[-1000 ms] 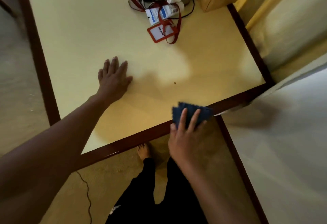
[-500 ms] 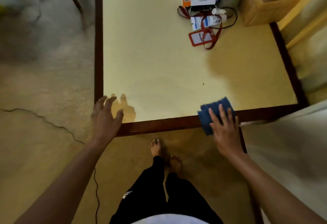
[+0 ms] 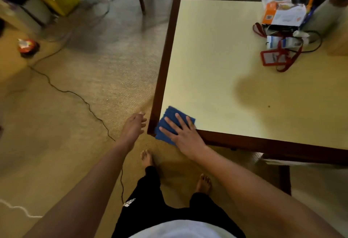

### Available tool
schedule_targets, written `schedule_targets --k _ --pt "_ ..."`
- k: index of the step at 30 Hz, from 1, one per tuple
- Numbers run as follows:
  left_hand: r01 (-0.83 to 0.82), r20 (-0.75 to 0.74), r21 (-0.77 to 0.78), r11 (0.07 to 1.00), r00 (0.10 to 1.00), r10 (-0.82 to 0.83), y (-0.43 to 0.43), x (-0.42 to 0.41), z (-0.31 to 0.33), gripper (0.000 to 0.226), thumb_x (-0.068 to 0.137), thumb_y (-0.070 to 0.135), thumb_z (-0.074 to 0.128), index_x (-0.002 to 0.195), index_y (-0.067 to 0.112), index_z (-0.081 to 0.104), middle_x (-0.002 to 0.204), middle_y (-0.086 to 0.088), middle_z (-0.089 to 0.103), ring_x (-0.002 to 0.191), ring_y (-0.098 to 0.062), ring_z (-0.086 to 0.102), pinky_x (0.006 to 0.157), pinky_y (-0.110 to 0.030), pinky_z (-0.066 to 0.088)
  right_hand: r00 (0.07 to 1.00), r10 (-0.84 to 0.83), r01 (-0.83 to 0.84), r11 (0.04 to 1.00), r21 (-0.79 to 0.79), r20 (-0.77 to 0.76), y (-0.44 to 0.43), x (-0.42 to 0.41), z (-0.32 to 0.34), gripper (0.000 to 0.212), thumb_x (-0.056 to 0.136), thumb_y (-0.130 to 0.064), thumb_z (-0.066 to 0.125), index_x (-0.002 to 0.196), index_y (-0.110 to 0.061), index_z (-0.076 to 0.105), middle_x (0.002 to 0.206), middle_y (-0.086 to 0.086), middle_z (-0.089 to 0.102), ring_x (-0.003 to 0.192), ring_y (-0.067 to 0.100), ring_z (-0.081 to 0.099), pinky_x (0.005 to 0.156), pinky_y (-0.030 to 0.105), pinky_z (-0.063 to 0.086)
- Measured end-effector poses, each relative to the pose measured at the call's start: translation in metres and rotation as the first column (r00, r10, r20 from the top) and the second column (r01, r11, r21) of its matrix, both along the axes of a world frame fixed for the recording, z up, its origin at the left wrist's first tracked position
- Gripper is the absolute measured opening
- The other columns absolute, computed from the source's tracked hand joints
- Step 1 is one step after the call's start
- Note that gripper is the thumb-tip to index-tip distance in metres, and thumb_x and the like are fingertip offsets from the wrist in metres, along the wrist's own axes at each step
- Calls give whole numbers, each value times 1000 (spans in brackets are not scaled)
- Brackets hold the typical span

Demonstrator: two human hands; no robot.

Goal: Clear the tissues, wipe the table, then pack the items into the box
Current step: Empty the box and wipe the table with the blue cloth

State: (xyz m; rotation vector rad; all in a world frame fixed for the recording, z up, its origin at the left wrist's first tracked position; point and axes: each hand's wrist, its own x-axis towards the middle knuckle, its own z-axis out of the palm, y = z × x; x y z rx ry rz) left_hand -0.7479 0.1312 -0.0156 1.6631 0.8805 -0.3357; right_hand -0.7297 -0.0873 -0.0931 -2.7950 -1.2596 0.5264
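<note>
The blue cloth [image 3: 170, 114] has been swept to the near left corner of the table [image 3: 207, 59], pressed under the flat fingers of the right hand [image 3: 183, 134]. The left hand [image 3: 133, 127] is held loosely open just beside it. Wiping is judged nearly done; the items [image 3: 282, 14] at the far right are not yet packed

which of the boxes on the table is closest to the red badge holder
The small blue and white box, right behind the badge holder; the orange and white box sits farther back.

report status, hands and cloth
Right hand flat on blue cloth, near-left corner of table. Left hand open, off to the side. Red badge holder, orange box far side, clear of the cloth.
</note>
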Motion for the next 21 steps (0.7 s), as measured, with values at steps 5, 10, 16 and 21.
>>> schedule_targets --k 5,10,16,21 --pt "17 -2 12 1000 1000 -17 67 15 -10 35 108 42 36 120 27 66 121 0 68 113 -19 63 101 -42 50 997 58 -60 998 -30 -49 86 9 -5 63 106 -46 33 163 -39 7 171 -1 -13 153 36 -24 118 62 -19" --pt "94 -1 -26 995 996 -94 155 59 -21 37 110 39 37 123 22 67 119 -2 70 110 -20 65 99 -40 52 929 -370 370 929 -32 -16 142 57 -6 60 105 -49 27 161 -27 29 172 2 0 156 33 -16 123 62 -7" --pt "279 19 -1 960 960 -279 238 128 -12 27 108 35 46 119 23 68 114 -3 70 105 -21 67 92 -39 52 743 -670 669 742 -35 3 174 178 -6 67 107 -42 39 164 -30 6 171 4 -17 156 33 -18 124 63 -1" --pt "429 45 31 903 902 -430 257 179 2 23 107 27 49 120 22 68 110 -1 72 104 -20 68 77 -30 48 657 -753 754 656 -20 32 176 136 -8 76 105 -45 45 165 -27 2 171 7 -12 157 35 -12 123 66 6"
